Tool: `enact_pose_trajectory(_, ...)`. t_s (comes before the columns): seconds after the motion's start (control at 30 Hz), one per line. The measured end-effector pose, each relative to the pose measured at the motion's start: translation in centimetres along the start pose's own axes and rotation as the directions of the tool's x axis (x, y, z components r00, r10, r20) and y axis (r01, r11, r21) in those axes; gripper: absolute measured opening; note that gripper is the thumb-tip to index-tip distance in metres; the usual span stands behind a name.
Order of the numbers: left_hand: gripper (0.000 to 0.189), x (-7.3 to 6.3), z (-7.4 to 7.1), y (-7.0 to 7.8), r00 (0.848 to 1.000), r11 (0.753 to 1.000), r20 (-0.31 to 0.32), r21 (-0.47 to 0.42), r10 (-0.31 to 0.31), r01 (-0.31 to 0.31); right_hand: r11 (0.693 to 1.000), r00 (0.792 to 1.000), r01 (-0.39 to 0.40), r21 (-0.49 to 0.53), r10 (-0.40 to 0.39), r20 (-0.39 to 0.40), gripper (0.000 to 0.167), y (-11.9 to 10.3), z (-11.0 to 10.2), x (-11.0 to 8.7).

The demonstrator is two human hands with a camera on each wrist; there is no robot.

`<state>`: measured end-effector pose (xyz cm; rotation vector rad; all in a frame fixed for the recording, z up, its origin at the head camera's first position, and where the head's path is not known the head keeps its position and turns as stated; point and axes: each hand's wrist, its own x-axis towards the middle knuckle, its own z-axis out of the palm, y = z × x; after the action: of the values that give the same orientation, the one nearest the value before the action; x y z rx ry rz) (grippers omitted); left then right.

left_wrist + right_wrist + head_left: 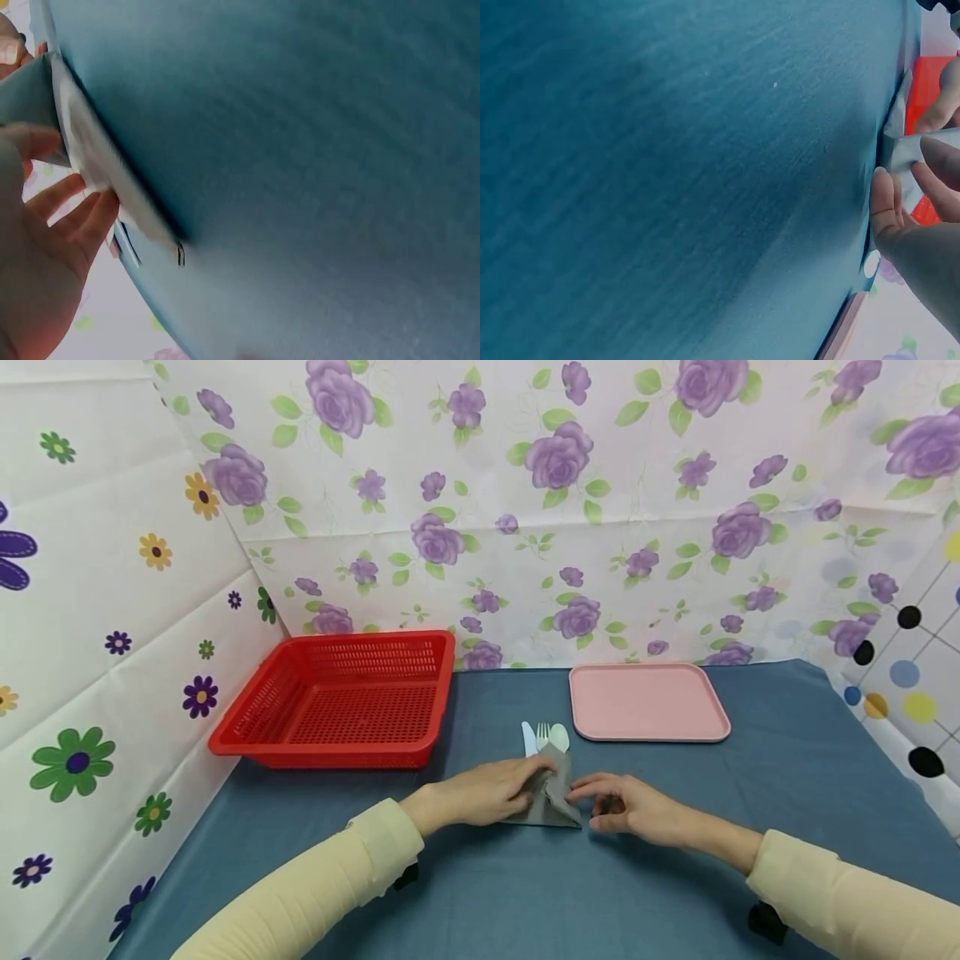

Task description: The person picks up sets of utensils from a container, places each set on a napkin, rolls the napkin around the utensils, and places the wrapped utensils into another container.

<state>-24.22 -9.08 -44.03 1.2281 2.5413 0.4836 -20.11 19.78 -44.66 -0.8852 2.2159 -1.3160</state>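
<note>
A grey cloth napkin (542,810) lies folded on the table, over the lower parts of a white plastic knife (528,739), fork (543,735) and spoon (559,737). Their upper ends stick out past its far edge. My left hand (487,792) rests on the napkin from the left, fingers on the folded cloth. At the right side, my right hand (637,810) has its fingertips by the napkin's edge, with the thumb apart from the fingers. In the right wrist view, a raised fold (904,152) of cloth stands close to these fingers.
A red plastic basket (330,758) with perforated walls stands at the back left. Behind and to the right lies a pink tray (648,702). Blue cloth (570,902) covers the table, and flowered sheets (480,485) hang behind and at the sides.
</note>
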Motion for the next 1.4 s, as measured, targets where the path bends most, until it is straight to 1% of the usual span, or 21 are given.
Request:
enact_pose_trajectory(0.13,0.054,-0.3,-0.5,-0.2,0.998,0.998,0.056,-0.046,0.035,-0.033,1.000,1.000,-0.007,-0.031,0.007,-0.002,0.041,-0.1,0.1,0.2)
enact_pose_trajectory(0.23,0.048,-0.5,-0.7,-0.2,0.993,0.996,0.090,-0.066,0.070,-0.064,0.998,1.000,-0.008,-0.062,0.008,-0.002,0.040,-0.1,0.3,0.3)
enact_pose_trajectory(0.33,0.042,-0.7,-0.8,-0.1,0.992,0.994,0.105,-0.084,0.076,-0.067,0.995,1.000,0.001,-0.098,-0.002,-0.002,0.040,-0.1,0.4,0.4)
enact_pose_trajectory(0.4,0.041,-0.9,-0.8,0.0,0.992,0.994,0.104,-0.094,0.072,-0.062,0.992,1.000,0.011,-0.127,-0.012,-0.003,0.039,0.0,0.5,0.5)
enact_pose_trajectory(0.5,0.038,-1.2,-0.6,0.0,0.994,0.993,0.064,-0.093,0.085,-0.078,0.986,1.000,0.021,-0.166,-0.021,0.001,0.038,0.1,0.5,0.6)
enact_pose_trajectory(0.6,0.033,-1.5,-0.4,0.3,0.992,0.992,-0.013,-0.039,0.123,-0.124,0.980,1.000,0.028,-0.199,-0.027,0.008,0.038,0.2,0.6,0.8)
enact_pose_trajectory(0.67,0.029,-1.7,-0.3,0.6,0.984,0.987,-0.074,0.017,0.159,-0.158,0.976,0.999,0.034,-0.215,-0.032,0.011,0.037,0.2,0.5,0.9)
enact_pose_trajectory(0.73,0.025,-1.8,-0.3,1.1,0.973,0.980,-0.125,0.076,0.193,-0.185,0.973,0.999,0.038,-0.229,-0.037,0.010,0.037,0.2,0.5,1.0)
enact_pose_trajectory(0.8,0.023,-1.9,-0.3,1.4,0.964,0.973,-0.159,0.116,0.214,-0.197,0.968,0.999,0.044,-0.245,-0.044,0.006,0.036,0.1,0.4,1.0)
enact_pose_trajectory(0.83,0.022,-1.9,-0.2,1.5,0.962,0.972,-0.169,0.132,0.216,-0.195,0.965,0.999,0.049,-0.258,-0.049,0.003,0.035,0.1,0.4,1.1)
enact_pose_trajectory(0.93,0.020,-2.0,-0.2,1.6,0.965,0.973,-0.177,0.158,0.194,-0.166,0.952,0.997,0.068,-0.299,-0.072,-0.004,0.033,0.1,0.4,1.3)
enact_pose_trajectory(1.0,0.019,-2.1,-0.1,1.5,0.969,0.976,-0.172,0.162,0.175,-0.147,0.936,0.996,0.086,-0.342,-0.094,-0.007,0.031,0.0,0.4,1.5)
enact_pose_trajectory(1.07,0.018,-2.1,0.0,1.4,0.971,0.975,-0.167,0.169,0.173,-0.144,0.917,0.993,0.101,-0.387,-0.114,-0.011,0.028,0.0,0.4,1.7)
enact_pose_trajectory(1.13,0.016,-2.2,0.1,1.2,0.969,0.970,-0.160,0.184,0.189,-0.159,0.900,0.992,0.112,-0.421,-0.128,-0.011,0.025,-0.1,0.2,2.0)
enact_pose_trajectory(1.2,0.014,-2.3,0.3,1.0,0.965,0.960,-0.150,0.213,0.216,-0.181,0.894,0.991,0.117,-0.433,-0.132,-0.005,0.022,-0.1,0.1,2.4)
enact_pose_trajectory(1.33,0.011,-2.4,0.6,0.6,0.958,0.943,-0.129,0.251,0.255,-0.218,0.897,0.991,0.124,-0.425,-0.133,0.008,0.012,0.1,-0.2,3.1)
enact_pose_trajectory(1.4,0.011,-2.4,0.6,0.5,0.958,0.941,-0.119,0.252,0.262,-0.226,0.896,0.990,0.130,-0.425,-0.142,0.004,0.008,0.1,-0.3,3.4)
